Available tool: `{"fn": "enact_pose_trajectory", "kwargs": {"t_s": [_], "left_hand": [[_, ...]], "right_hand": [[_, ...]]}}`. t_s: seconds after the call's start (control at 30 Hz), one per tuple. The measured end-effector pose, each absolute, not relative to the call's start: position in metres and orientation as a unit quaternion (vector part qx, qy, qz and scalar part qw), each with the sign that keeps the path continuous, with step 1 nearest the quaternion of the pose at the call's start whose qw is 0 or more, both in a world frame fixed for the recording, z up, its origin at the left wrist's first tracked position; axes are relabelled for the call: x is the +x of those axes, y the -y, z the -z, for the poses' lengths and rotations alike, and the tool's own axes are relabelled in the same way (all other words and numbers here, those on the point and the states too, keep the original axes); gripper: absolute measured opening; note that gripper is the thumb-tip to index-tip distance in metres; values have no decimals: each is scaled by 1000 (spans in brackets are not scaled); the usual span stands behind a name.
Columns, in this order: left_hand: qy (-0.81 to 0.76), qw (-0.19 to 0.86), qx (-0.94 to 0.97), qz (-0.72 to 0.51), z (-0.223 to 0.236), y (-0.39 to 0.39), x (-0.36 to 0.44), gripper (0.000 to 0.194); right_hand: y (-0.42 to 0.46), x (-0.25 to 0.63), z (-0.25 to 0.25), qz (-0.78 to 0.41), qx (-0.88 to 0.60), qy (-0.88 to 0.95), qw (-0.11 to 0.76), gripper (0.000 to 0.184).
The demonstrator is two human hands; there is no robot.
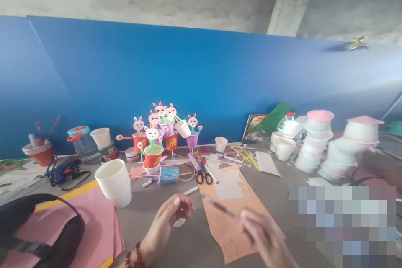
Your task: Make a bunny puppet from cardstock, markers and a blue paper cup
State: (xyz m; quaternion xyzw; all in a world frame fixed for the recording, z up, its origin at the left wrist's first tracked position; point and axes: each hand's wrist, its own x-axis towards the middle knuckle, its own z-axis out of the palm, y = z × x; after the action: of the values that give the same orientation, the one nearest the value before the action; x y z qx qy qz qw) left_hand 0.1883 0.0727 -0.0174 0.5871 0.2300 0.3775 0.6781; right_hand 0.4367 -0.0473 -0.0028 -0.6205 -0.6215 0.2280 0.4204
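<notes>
My right hand (pixel 259 234) is closed around a pen (pixel 222 208), slightly blurred, whose tip points up and left over a sheet of orange paper (pixel 243 234). Two small ovals are drawn near that sheet's lower edge, and a white cut-out sheet (pixel 230 186) lies on its upper part. Left of the orange paper, my left hand (pixel 172 213) hovers with loosely curled fingers and nothing visible in them. Just under it shows a small white paper piece (pixel 179 222). Black-handled scissors (pixel 204 176) and a white marker (pixel 191 190) lie beyond my hands.
Rabbit-faced paper cup figures (pixel 153 134) stand at the back. To the left are stacked white cups (pixel 114 183), pink paper (pixel 94 213), black headphones (pixel 70 234) and a blue glue gun (pixel 64 171). Paper scraps (pixel 241 155) and painted cup towers (pixel 314 142) occupy the right.
</notes>
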Motion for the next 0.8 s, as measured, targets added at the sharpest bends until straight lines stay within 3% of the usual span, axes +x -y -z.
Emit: {"fn": "enact_pose_trajectory", "kwargs": {"t_s": [0.1,0.2,0.43,0.8], "left_hand": [[-280,540,721,-331,16,-67,194,32],[-248,410,835,-270,16,-56,203,24],[-171,297,909,-236,19,-47,208,25],[-163,239,936,-200,18,-45,209,30]], "right_hand": [[42,508,17,-52,-750,516,411,46],[33,560,33,92,-820,491,279,39],[27,572,54,120,-793,554,224,35],[30,578,62,155,-761,599,196,26]]}}
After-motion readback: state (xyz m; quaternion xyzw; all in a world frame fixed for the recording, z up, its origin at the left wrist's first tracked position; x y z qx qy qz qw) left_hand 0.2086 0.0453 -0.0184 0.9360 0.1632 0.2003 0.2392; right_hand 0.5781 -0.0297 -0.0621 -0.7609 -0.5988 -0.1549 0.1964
